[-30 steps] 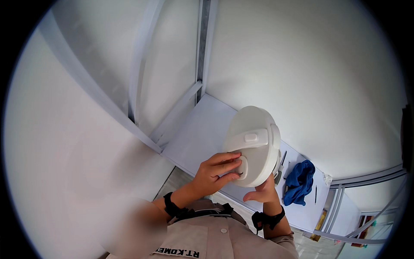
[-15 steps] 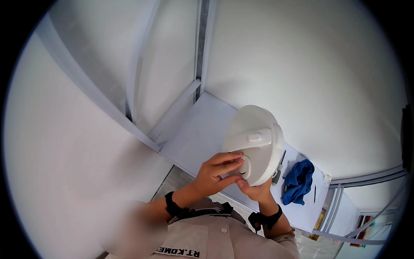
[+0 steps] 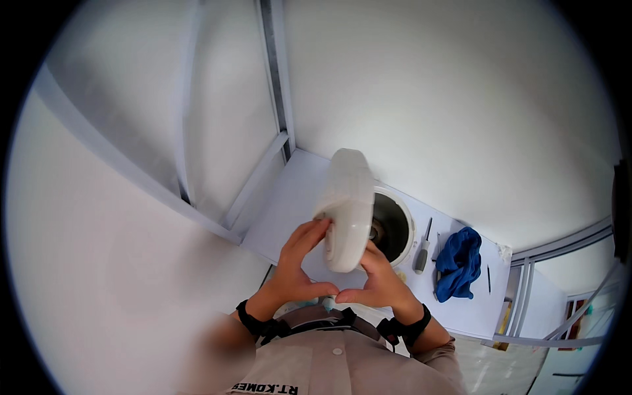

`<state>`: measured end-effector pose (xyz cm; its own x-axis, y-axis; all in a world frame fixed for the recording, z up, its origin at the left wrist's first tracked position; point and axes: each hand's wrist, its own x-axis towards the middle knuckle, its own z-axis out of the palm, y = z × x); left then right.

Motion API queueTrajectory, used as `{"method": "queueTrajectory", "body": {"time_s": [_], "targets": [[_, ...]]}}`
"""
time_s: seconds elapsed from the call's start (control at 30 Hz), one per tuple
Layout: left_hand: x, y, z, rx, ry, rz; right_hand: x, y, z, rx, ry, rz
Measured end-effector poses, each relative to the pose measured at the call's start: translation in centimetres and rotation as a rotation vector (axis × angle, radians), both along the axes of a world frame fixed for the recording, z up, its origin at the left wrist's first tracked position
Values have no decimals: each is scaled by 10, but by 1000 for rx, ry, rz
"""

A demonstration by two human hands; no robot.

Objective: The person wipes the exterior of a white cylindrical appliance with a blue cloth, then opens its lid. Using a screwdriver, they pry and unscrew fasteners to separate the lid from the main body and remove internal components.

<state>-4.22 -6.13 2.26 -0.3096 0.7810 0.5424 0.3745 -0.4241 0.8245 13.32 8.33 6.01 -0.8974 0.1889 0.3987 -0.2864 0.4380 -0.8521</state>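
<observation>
A white, round rice cooker lid (image 3: 352, 204) is raised above the table, turned nearly edge-on. My left hand (image 3: 295, 266) has its fingers on the left face of the lid, beside a raised part. On the opposite side, my right hand (image 3: 382, 280) grips the lower edge, its fingers partly hidden behind it. Both thumbs come together below the lid. Behind it stands the rice cooker body (image 3: 409, 227), uncovered, its dark inside partly covered by the lid from this view.
A screwdriver (image 3: 422, 257) with a grey handle lies right of the cooker body. Beyond it are a crumpled blue cloth (image 3: 459, 266) and a thin dark stick-like tool (image 3: 488, 279) on the white table (image 3: 280, 210). Walls and a metal frame (image 3: 276, 79) border the table.
The lid has turned from showing its broad top to nearly edge-on, and moved left. The cooker body and screwdriver now show more fully behind it.
</observation>
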Motion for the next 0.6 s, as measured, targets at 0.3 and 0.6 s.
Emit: {"method": "queueTrajectory", "body": {"time_s": [0.3, 0.6], "targets": [[4, -8, 6, -176, -50, 155, -1, -4, -8, -52, 23, 119], [-9, -3, -11, -66, -288, 146, 33, 24, -48, 221, -24, -535]]}}
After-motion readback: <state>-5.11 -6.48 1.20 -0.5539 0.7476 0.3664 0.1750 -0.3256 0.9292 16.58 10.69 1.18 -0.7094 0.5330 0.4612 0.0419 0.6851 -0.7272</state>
